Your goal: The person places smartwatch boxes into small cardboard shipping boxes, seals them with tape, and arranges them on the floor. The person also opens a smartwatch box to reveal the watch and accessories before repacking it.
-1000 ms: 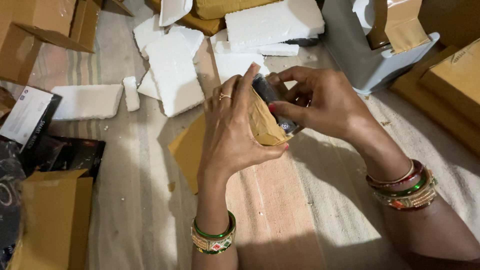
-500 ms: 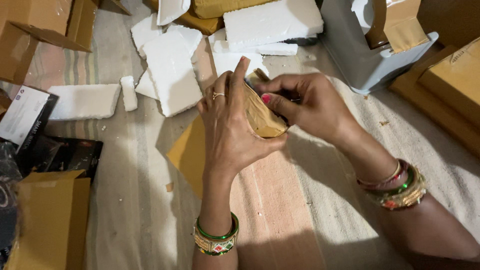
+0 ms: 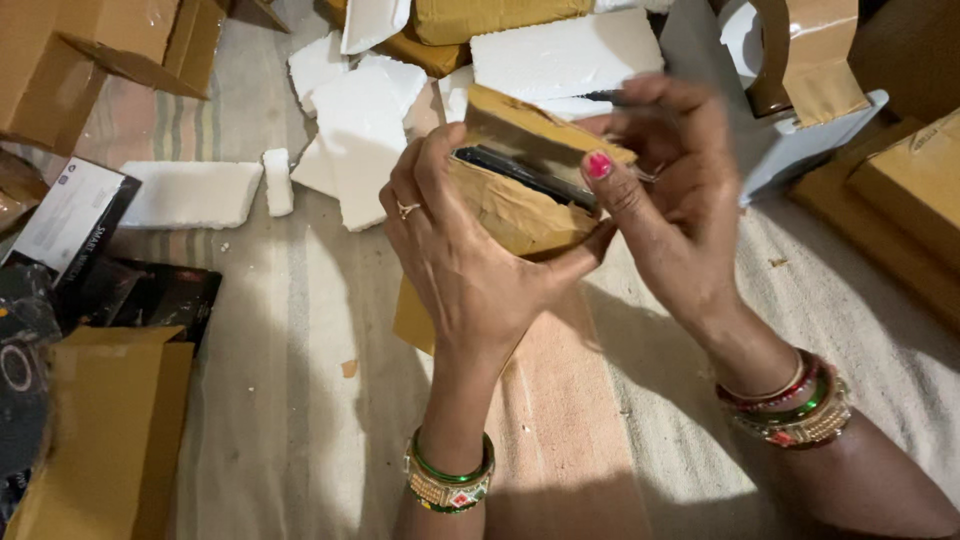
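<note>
Since half a second ago you have opened the mouth of the brown envelope (image 3: 520, 205) wider, so the dark flat item (image 3: 525, 172) inside it now shows along its top edge, and your right thumb has moved onto the envelope's front lip.

Your left hand (image 3: 470, 270) is closed around the envelope from the near side, fingers wrapped over its left edge and the thumb braced under its lower right corner. Your right hand (image 3: 665, 190) pinches the far lip, thumb on the front and fingers behind, spreading the opening; a thin dark pen-like thing (image 3: 605, 97) lies just beyond the fingertips, and you cannot tell from here whether they hold it.

The envelope is lifted off the floor, over the pale striped cloth (image 3: 300, 400). Room is tight ahead: white foam pieces (image 3: 360, 130) lie just beyond your left knuckles, a foam slab (image 3: 565, 50) sits behind the envelope's top edge, and a grey-blue tape dispenser (image 3: 800, 140) with a brown tape roll stands just beside your right hand. Cardboard boxes (image 3: 900, 200) line the right edge, another carton (image 3: 100, 430) the lower left, with dark flat packs (image 3: 150, 300) near it. A flat brown sheet (image 3: 415, 320) lies under your left wrist. The cloth towards you is open.
</note>
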